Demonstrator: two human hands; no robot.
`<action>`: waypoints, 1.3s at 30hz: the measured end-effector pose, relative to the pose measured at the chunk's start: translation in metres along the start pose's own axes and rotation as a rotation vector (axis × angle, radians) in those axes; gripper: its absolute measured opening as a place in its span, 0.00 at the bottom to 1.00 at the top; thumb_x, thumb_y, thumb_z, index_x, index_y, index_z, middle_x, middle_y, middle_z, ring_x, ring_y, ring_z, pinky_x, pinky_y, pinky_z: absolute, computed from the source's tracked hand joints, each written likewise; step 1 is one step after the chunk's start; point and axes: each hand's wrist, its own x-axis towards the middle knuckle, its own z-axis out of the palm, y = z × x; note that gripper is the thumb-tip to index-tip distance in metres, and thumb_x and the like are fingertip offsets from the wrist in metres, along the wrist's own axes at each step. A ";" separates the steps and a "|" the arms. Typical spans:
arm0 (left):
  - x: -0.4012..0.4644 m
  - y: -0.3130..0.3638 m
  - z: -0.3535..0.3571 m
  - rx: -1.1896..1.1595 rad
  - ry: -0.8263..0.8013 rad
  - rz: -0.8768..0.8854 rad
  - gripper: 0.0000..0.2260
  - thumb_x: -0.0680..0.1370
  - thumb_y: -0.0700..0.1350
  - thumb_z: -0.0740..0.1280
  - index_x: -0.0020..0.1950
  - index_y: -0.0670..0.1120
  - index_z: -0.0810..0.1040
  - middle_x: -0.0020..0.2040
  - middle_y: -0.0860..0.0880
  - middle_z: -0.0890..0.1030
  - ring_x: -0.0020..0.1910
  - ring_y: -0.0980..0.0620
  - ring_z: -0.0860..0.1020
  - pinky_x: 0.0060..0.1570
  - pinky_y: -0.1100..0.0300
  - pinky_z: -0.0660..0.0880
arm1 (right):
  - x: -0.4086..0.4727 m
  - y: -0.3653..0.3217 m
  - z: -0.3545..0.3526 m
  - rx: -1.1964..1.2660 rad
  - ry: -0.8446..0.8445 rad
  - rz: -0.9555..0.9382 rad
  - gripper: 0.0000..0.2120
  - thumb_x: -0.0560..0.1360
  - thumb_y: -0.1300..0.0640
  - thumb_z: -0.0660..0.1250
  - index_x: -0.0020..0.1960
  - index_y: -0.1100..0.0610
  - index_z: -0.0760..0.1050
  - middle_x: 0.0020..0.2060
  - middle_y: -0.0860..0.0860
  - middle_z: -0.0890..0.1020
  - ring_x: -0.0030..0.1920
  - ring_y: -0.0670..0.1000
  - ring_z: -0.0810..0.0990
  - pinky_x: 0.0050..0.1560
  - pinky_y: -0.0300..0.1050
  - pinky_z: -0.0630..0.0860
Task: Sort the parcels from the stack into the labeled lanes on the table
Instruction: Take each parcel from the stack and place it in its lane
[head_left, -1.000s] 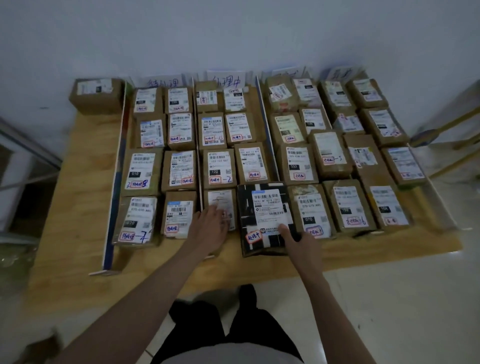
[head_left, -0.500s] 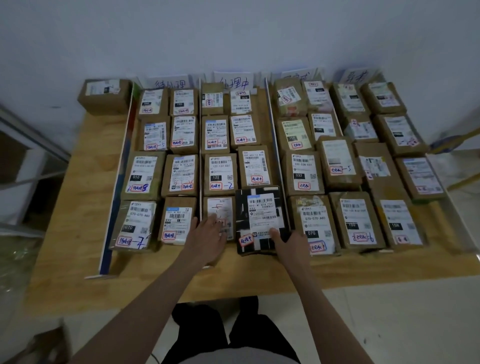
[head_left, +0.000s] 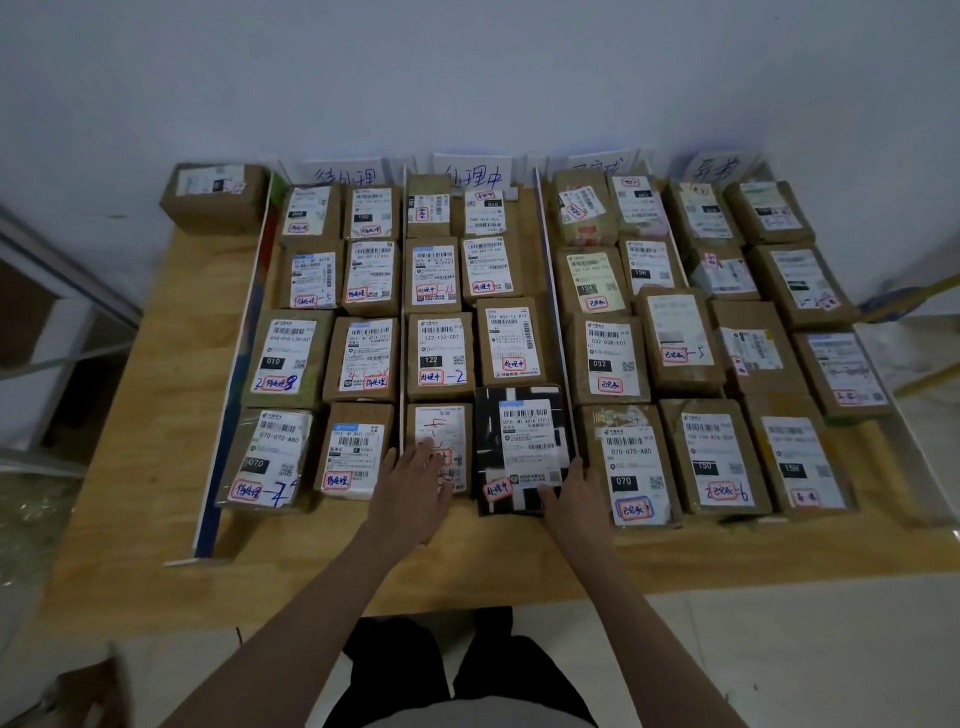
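The left hand (head_left: 415, 480) lies flat on a brown parcel (head_left: 441, 447) at the near end of the second lane, fingers (head_left: 423, 449) straight and holding nothing; the right hand (head_left: 574, 488) presses on the near right corner of the black parcel (head_left: 522, 447) just beside it, fingers seemingly straight, though whether the thumb hooks the edge I cannot tell; both parcels lie on the wooden surface (head_left: 156, 415), between white dividers (head_left: 553, 312); rows of labelled parcels fill four lanes.

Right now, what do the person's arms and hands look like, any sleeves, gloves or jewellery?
Both forearms are bare up to the frame edge: no sleeves in view. The left hand and right hand wear no gloves; no rings, watch or bracelets are visible.
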 end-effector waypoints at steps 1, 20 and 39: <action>0.000 0.000 0.000 0.000 0.002 0.000 0.23 0.83 0.53 0.55 0.76 0.46 0.65 0.80 0.47 0.58 0.78 0.49 0.58 0.77 0.47 0.50 | 0.001 -0.001 -0.001 0.003 -0.004 0.001 0.32 0.81 0.53 0.63 0.78 0.63 0.53 0.71 0.60 0.66 0.69 0.59 0.70 0.66 0.53 0.70; 0.010 -0.004 -0.079 0.060 0.160 -0.060 0.21 0.83 0.55 0.54 0.72 0.46 0.70 0.73 0.46 0.69 0.70 0.44 0.69 0.69 0.49 0.65 | 0.015 -0.059 -0.057 -0.219 0.250 -0.404 0.24 0.82 0.45 0.56 0.73 0.56 0.65 0.70 0.55 0.70 0.71 0.56 0.68 0.69 0.55 0.70; -0.073 -0.235 -0.152 0.179 0.518 -0.273 0.20 0.82 0.55 0.55 0.67 0.45 0.75 0.65 0.44 0.77 0.65 0.43 0.73 0.67 0.45 0.67 | -0.041 -0.266 0.041 -0.358 0.362 -0.748 0.26 0.83 0.45 0.52 0.75 0.58 0.63 0.72 0.55 0.69 0.74 0.56 0.65 0.75 0.55 0.61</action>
